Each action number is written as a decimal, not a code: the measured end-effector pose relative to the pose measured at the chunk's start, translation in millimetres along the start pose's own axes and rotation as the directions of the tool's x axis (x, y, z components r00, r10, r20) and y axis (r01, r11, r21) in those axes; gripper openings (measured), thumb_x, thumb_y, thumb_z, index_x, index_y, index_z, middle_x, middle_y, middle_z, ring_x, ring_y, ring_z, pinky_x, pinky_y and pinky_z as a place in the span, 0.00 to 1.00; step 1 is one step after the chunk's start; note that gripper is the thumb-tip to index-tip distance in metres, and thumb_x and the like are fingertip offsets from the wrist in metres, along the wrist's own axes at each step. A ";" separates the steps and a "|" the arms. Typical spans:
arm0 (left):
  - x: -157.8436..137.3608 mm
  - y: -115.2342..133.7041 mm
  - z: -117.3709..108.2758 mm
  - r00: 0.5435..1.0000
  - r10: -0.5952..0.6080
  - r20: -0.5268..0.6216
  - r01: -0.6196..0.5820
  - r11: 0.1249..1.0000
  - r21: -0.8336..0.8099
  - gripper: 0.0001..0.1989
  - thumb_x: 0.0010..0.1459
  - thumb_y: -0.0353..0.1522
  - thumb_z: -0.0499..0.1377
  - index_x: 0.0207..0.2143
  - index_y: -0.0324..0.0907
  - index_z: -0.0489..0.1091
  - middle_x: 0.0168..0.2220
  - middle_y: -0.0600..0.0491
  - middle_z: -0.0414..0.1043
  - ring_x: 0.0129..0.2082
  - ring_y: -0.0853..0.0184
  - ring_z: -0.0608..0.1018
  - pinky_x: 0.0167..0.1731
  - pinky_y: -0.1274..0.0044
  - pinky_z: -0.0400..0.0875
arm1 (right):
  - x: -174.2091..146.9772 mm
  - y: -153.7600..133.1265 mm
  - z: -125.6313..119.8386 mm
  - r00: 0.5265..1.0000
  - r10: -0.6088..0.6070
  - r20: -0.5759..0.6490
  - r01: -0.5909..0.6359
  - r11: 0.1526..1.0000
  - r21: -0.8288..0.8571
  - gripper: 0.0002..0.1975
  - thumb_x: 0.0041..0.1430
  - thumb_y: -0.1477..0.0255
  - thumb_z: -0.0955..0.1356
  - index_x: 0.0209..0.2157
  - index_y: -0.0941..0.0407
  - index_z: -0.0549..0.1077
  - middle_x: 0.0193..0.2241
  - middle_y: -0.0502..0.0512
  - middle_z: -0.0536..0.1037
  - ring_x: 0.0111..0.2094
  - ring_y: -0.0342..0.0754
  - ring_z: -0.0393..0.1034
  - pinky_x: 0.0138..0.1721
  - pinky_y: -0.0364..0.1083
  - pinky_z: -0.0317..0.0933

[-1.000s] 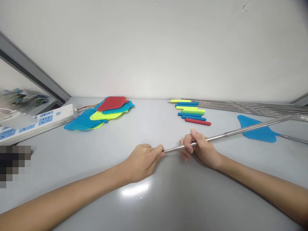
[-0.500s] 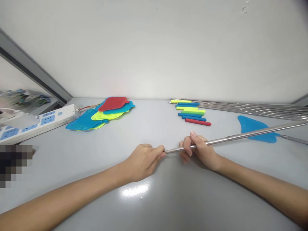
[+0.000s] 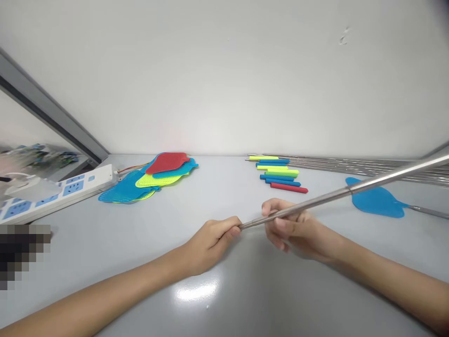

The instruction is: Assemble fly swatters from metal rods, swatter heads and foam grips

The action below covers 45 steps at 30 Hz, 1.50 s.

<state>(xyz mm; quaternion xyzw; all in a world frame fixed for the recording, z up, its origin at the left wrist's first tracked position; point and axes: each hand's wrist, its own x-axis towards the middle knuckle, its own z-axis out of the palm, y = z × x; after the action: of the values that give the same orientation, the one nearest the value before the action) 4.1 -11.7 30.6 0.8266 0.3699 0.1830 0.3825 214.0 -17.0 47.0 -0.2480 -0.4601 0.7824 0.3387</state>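
A telescopic metal rod (image 3: 315, 201) rises from the middle of the table toward the right edge of the head view, thicker at its far end. My left hand (image 3: 215, 243) is closed around its thin end. My right hand (image 3: 294, 227), slightly blurred, holds the rod loosely a little farther along, thumb and fingers about it, with the lower fingers partly spread. Behind the rod, on the right, lies a blue fly swatter (image 3: 375, 201) with a metal handle.
Loose fly swatter heads (image 3: 168, 164) in red, blue and yellow are piled at the back left. Coloured handle sleeves (image 3: 287, 188) and a bundle of metal rods (image 3: 336, 164) lie at the back right. A white power strip (image 3: 94, 180) stands left; a pixelated patch hides something below it.
The rod's far end has swung up and now slopes more steeply. My right hand has turned, its thumb dropping below the rod. My left hand keeps its grip.
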 end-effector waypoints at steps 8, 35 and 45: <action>2.2 2.2 -2.0 0.996 0.086 -0.018 -0.086 0.996 -0.003 0.16 0.60 0.35 0.40 0.30 0.39 0.64 0.22 0.57 0.59 0.22 0.75 0.62 0.24 0.83 0.58 | -1.2 -30.2 -14.3 0.882 0.422 0.209 -0.446 0.891 0.082 0.12 0.55 0.73 0.58 0.41 0.58 0.65 0.28 0.57 0.71 0.24 0.43 0.68 0.14 0.36 0.55; -5.4 -0.8 8.9 0.962 0.225 0.156 -0.273 0.783 0.559 0.13 0.60 0.33 0.40 0.26 0.41 0.57 0.20 0.58 0.64 0.17 0.73 0.64 0.19 0.81 0.56 | -4.4 -10.7 -1.1 0.621 0.751 0.224 -0.768 0.640 -0.018 0.10 0.55 0.69 0.59 0.33 0.60 0.66 0.16 0.42 0.46 0.13 0.33 0.36 0.06 0.32 0.32; -5.4 -3.5 12.8 0.952 0.233 0.197 -0.304 0.767 0.565 0.14 0.60 0.34 0.40 0.25 0.40 0.58 0.19 0.58 0.64 0.17 0.73 0.65 0.18 0.81 0.55 | 4.1 10.6 -7.7 0.580 0.715 0.390 -0.812 0.544 0.209 0.08 0.57 0.71 0.57 0.32 0.59 0.64 0.15 0.42 0.47 0.12 0.34 0.34 0.05 0.32 0.33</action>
<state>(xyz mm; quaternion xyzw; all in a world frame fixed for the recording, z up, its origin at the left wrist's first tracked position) 6.3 -20.6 19.6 0.9576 0.2633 0.0640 0.0980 213.5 -13.3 33.7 -0.2526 -0.1893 0.9468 -0.0633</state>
